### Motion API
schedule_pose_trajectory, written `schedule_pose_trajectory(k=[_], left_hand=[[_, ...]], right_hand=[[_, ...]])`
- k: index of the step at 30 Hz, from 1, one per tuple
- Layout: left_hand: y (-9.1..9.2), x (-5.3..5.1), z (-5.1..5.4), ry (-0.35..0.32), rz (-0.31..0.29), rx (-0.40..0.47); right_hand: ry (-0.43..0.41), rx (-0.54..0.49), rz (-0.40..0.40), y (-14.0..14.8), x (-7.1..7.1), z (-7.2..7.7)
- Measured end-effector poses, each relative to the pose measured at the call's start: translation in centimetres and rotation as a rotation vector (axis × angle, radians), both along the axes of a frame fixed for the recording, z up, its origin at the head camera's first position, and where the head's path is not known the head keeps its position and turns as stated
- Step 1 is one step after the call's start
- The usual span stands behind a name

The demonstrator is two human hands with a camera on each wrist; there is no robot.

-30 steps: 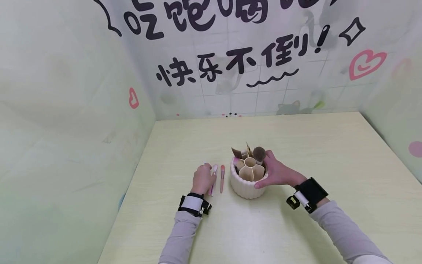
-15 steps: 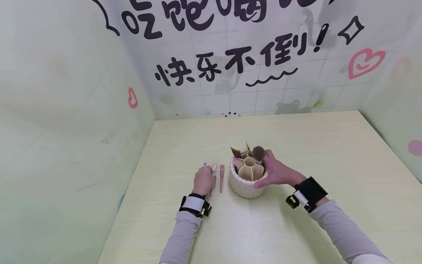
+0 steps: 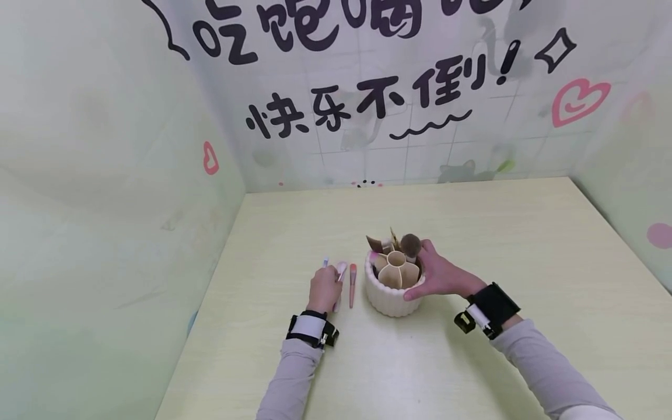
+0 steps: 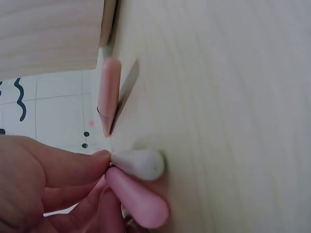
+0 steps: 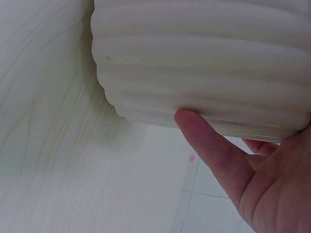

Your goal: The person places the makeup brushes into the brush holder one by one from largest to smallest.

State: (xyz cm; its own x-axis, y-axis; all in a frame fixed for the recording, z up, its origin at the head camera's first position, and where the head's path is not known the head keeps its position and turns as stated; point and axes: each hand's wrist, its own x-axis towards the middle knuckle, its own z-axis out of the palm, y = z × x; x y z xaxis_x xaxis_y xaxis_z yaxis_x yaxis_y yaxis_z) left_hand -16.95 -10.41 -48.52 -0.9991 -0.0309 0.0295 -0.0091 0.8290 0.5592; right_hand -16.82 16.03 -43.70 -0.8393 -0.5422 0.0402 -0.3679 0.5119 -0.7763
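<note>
My left hand (image 3: 324, 290) pinches makeup brushes over the table; in the left wrist view, thumb and fingertips meet at a white-handled brush (image 4: 141, 164) and a pink-handled brush (image 4: 138, 201). The fingers hide much of both. Beside them lies a peach makeup brush (image 3: 353, 286), apart from the hand. With thumb in front and fingers around the far side, my right hand (image 3: 443, 274) holds a cream ribbed brush holder (image 3: 391, 300), upright on the table. Inside the holder, petal-shaped compartments surround a round middle one, and a fluffy brush (image 3: 411, 245) stands at the back right.
The pale wooden table (image 3: 472, 373) reaches back to a printed wall sheet (image 3: 367, 151). Another sheet (image 3: 105, 233) closes off the left side, and one more stands at the right. Several brushes stick up at the back of the holder.
My left hand has drawn slightly toward me, and a brush tip now shows beyond its fingers. The right hand keeps its hold on the holder, which stays in place.
</note>
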Motion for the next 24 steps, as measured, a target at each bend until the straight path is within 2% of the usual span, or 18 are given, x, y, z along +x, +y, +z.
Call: schedule_pose_trajectory(k=[4, 6, 11, 18, 24], left_hand=[[-0.1, 0.2, 0.1, 0.065, 0.013, 0.016], [-0.1, 0.3, 0.6, 0.110, 0.025, 0.031], [-0.1, 0.3, 2.1, 0.168, 0.034, 0.082], [0.5, 0.1, 4.4, 0.284, -0.022, 0.132], [1.6, 0.9, 7.1, 0.331, -0.113, 0.243]], right_hand=[[-0.002, 0.003, -0.001, 0.0, 0.0, 0.0], [-0.001, 0.005, -0.002, 0.0, 0.0, 0.0], [-0.004, 0.004, 0.002, 0.0, -0.2, -0.2], [-0.017, -0.004, -0.003, 0.0, -0.1, -0.2], [-0.014, -0.005, -0.006, -0.1, -0.2, -0.2]])
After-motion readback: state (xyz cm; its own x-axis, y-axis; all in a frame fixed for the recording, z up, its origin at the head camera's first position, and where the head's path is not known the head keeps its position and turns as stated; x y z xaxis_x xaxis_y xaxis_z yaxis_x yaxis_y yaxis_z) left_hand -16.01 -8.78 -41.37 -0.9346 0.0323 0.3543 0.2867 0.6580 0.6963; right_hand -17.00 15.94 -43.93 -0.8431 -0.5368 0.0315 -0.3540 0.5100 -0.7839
